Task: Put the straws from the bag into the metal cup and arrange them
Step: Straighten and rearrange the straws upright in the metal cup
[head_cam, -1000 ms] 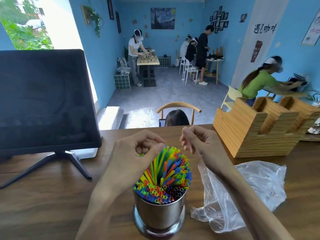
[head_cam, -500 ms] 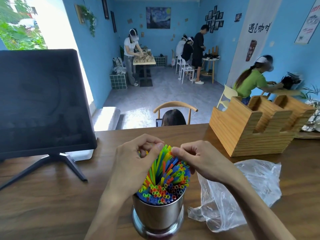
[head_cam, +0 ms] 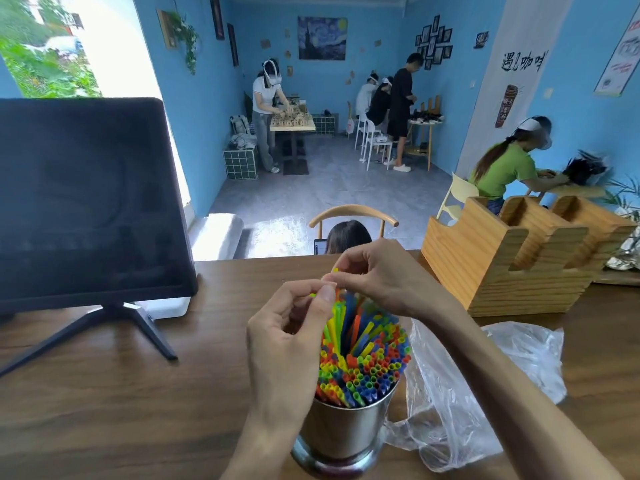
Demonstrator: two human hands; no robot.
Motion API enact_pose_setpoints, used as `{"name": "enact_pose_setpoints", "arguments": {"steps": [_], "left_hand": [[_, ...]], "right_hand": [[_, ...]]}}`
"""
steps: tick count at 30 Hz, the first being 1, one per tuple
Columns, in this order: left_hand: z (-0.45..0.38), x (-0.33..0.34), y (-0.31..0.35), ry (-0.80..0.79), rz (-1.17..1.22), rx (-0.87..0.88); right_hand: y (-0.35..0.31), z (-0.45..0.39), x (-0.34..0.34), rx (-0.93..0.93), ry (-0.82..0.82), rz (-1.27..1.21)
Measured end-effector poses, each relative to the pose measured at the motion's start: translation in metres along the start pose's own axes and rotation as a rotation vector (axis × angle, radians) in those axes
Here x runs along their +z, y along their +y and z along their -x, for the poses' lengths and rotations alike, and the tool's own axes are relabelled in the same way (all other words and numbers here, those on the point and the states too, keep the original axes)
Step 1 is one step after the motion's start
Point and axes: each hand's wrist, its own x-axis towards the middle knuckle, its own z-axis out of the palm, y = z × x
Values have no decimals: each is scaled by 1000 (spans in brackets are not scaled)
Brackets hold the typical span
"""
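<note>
1. I see the wooden table [head_cam: 104, 393]; dark monitor [head_cam: 83, 202] far left, wooden organiser [head_cam: 502, 268] far right.
2. Clear plastic bag [head_cam: 467, 393] lies crumpled just right of the metal cup [head_cam: 343, 434].
3. Cup stands upright at the near edge, packed with coloured straws [head_cam: 367, 362].
4. Left hand [head_cam: 287, 341] and right hand [head_cam: 377, 275] both pinch the taller straw tips above the cup.

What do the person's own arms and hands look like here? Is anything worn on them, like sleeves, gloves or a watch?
Both forearms are bare as far as the frame shows: no sleeves reach into view. The left hand and the right hand wear no gloves, and no ring, watch or bracelet is visible. The fingernails look short and unpainted. Whether sleeves begin higher up cannot be told.
</note>
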Motion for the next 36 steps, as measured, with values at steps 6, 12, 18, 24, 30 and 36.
{"name": "enact_pose_setpoints", "arguments": {"steps": [6, 12, 18, 24, 30, 36], "left_hand": [[-29, -15, 5, 58, -19, 72], [-56, -17, 2, -316, -355, -63], [-61, -12, -1, -370, -377, -4], [-59, -7, 12, -362, -295, 129], [-66, -23, 32, -40, 176, 102], [-79, -47, 44, 58, 309, 10]], "right_hand": [[-11, -1, -19, -87, 70, -162], [-17, -5, -27, -175, 92, -120], [-28, -6, -38, -304, 285, -288], [-44, 4, -49, -482, 746, -451], [-28, 18, -44, -346, 811, -711], [-6, 40, -25, -147, 395, -719]]}}
